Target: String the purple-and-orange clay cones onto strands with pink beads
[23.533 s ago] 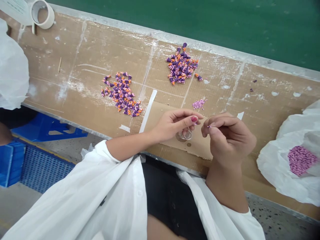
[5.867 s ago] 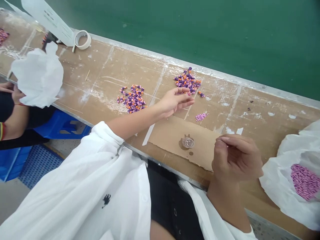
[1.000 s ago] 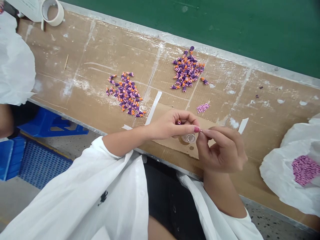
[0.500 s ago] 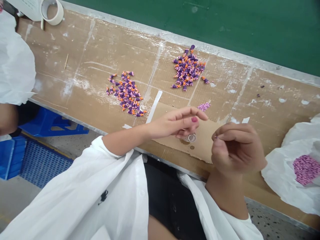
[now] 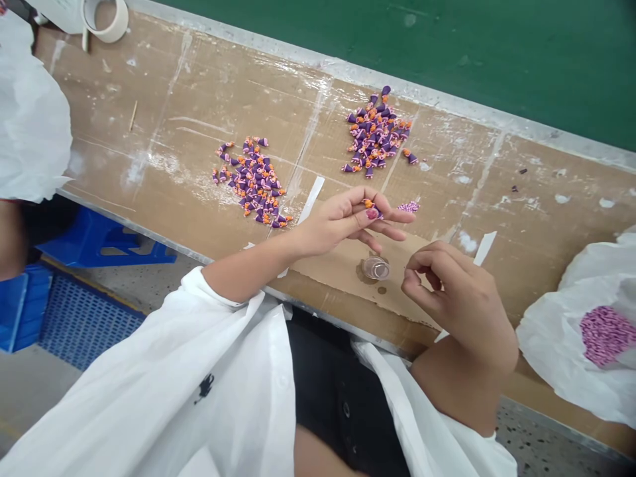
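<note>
My left hand holds a small purple-and-orange clay figure between thumb and fingers, its other fingers stretched out. To its right, my right hand is closed in a pinch, with whatever sits at the fingertips too small to make out. Between and below the hands, a small clear glass jar stands on a cardboard sheet, beside wet spots. Just beyond my left fingertips lies a little heap of pink-purple bits.
Two piles of similar figures, a left pile and a far pile, lie on the cardboard-covered table. White paper with pink bits is at right. A tape roll and a toothpick lie left, near another person's sleeve.
My left hand has turned, bringing the held figure into view and uncovering the jar. My right hand has shifted slightly left and rotated, still pinched.
</note>
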Available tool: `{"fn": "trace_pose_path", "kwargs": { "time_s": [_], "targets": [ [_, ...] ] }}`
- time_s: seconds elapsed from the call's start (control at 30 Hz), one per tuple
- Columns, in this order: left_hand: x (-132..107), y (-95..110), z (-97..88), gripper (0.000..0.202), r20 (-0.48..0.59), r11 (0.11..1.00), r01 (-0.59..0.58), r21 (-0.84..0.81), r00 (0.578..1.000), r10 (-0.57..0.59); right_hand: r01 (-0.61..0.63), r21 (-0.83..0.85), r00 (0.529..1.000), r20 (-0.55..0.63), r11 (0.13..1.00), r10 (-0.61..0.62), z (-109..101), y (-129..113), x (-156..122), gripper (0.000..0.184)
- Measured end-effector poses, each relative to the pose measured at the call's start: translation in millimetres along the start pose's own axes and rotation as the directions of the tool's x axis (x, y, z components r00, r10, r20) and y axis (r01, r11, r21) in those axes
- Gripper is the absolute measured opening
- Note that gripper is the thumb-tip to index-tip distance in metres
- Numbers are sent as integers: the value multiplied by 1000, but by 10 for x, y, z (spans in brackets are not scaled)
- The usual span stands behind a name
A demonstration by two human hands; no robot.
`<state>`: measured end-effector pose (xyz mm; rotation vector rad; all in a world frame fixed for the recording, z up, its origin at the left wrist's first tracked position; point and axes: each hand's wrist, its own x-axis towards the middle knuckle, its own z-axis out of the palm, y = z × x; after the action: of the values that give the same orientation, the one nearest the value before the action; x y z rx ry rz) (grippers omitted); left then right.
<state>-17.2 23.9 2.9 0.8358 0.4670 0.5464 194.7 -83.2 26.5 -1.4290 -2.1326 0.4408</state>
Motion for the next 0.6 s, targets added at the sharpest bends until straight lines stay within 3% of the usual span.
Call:
{"fn": "trace_pose_path", "kwargs": {
  "time_s": [0.2,0.43,0.6],
  "targets": [
    [29,27,-30,44,-98,998,-20,62,995,26,7,-17,1000,-4,1000,-7,-10,-11,15,19],
    [61,41,2,60,-193,996,12,84,981,4,-8,5,1000,28,1000,8,-16,1,16,18],
    [92,36,0,60,-249,986,-37,164,965,78,1,-16,995,103,1000,0,9,15,2,16]
  ]
}}
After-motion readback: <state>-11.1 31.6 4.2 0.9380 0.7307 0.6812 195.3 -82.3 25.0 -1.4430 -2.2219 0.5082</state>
